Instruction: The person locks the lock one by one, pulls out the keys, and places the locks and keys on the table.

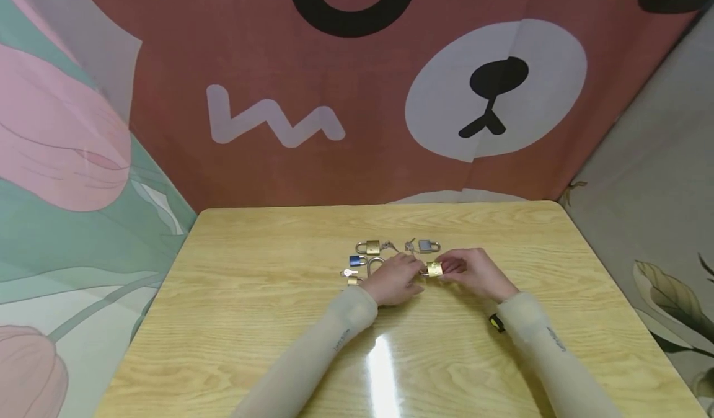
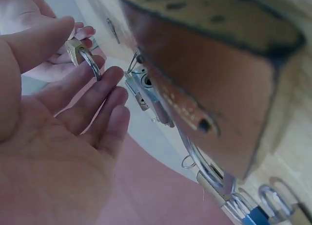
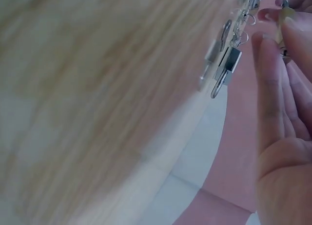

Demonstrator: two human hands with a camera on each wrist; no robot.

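Note:
A small brass padlock [image 1: 434, 269] is held up by my right hand [image 1: 473, 274], its body pinched between thumb and fingers. The padlock's shackle points toward my left hand [image 1: 395, 278], whose loosely bent fingers lie right at it. In the left wrist view, the shackle [image 2: 90, 64] overlaps the fingers of the left hand [image 2: 63, 108], and the thumb stands apart. Beneath the left hand, a big padlock shows its shackle [image 1: 375, 262] in the head view; its body [image 2: 209, 84] looms close in the left wrist view.
Behind the hands lie a brass padlock [image 1: 372, 247], a grey padlock [image 1: 425, 246] and keys [image 1: 410, 245] on the wooden table [image 1: 234, 319]. To the left are a blue padlock [image 1: 356, 260], a key [image 1: 349, 273] and another small brass padlock [image 1: 354, 281]. A black-and-yellow item [image 1: 496, 322] sits by the right wrist.

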